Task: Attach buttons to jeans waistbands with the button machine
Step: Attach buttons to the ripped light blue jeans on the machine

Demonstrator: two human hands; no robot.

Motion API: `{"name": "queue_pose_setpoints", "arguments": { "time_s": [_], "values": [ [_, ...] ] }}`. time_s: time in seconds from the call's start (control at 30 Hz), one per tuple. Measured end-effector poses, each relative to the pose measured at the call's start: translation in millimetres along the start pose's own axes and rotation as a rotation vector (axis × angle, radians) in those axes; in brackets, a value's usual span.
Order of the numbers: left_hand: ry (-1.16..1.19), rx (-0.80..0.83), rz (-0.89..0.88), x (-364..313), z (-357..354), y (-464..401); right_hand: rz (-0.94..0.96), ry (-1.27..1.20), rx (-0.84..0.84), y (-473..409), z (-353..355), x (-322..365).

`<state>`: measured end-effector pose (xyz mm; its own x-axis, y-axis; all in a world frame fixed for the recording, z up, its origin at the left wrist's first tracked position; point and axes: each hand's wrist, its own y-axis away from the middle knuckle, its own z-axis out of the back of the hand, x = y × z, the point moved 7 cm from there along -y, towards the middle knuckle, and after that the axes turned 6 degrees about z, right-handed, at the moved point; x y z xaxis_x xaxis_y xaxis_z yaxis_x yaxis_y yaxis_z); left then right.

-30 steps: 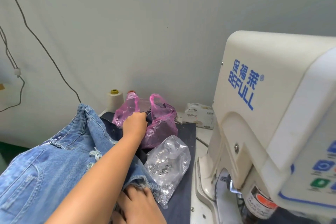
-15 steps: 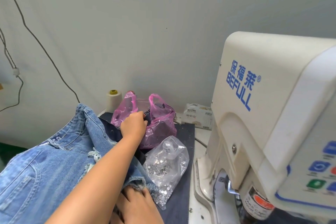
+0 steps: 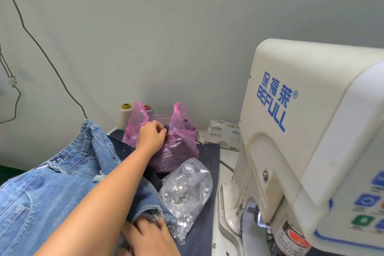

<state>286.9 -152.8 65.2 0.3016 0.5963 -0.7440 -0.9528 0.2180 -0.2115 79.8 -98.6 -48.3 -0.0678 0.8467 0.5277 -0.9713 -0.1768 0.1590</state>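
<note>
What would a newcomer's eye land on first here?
Probably the big cream button machine with blue lettering, filling the right side. Next, the left hand reaching into the pink plastic bag at the table's back, with a clear bag of silver button parts just in front, beside the jeans.

Both forearms are bare as far as they show, with no sleeve, cuff, watch or band. The left hand and right hand wear no gloves and no rings that can be seen. The fingernails are too small to judge.
</note>
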Motion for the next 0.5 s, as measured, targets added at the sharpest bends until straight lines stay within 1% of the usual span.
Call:
{"name": "queue_pose_setpoints", "arguments": {
  "time_s": [0.03, 0.07, 0.1, 0.17, 0.2, 0.27, 0.33, 0.37, 0.4, 0.43, 0.47, 0.5],
  "values": [
    [0.129, -0.053, 0.024, -0.3, 10.6, -3.7, 0.097, 0.092, -0.221, 7.8, 13.6, 6.1],
    [0.233, -0.091, 0.040, -2.0, 21.3, -7.0, 0.190, 0.100, -0.258, 24.4, 22.3, 16.4],
    [0.312, -0.108, 0.037, -6.5, 31.4, -9.2, 0.241, 0.143, -0.362, 30.7, 25.8, 23.9],
    [0.486, -0.090, -0.037, -25.1, 52.6, -8.7, 0.280, 0.074, -0.396, 39.8, 30.9, 42.7],
    [0.593, -0.074, -0.084, -37.7, 65.7, -4.3, 0.276, 0.069, -0.348, 42.3, 29.2, 41.0],
    [0.759, -0.057, -0.170, -63.5, 95.0, 10.6, 0.276, 0.079, -0.344, 39.3, 33.1, 39.6],
    [0.828, -0.036, -0.264, -88.8, 124.1, 31.8, 0.245, 0.018, -0.371, 33.9, 31.8, 32.5],
    [0.859, 0.005, -0.299, -98.6, 134.7, 44.2, 0.265, -0.023, -0.376, 35.3, 32.1, 33.4],
    [0.881, 0.072, -0.324, -106.4, 141.9, 58.1, 0.275, -0.078, -0.379, 38.0, 33.7, 31.4],
    [0.875, 0.151, -0.337, -110.6, 145.0, 73.2, 0.297, -0.177, -0.417, 43.1, 38.7, 30.0],
    [0.839, 0.228, -0.338, -110.3, 144.3, 89.0, 0.311, -0.316, -0.493, 49.8, 47.2, 27.1],
    [0.790, 0.294, -0.325, -105.1, 141.6, 104.8, 0.323, -0.460, -0.610, 58.5, 57.1, 21.3]
  ]
}}
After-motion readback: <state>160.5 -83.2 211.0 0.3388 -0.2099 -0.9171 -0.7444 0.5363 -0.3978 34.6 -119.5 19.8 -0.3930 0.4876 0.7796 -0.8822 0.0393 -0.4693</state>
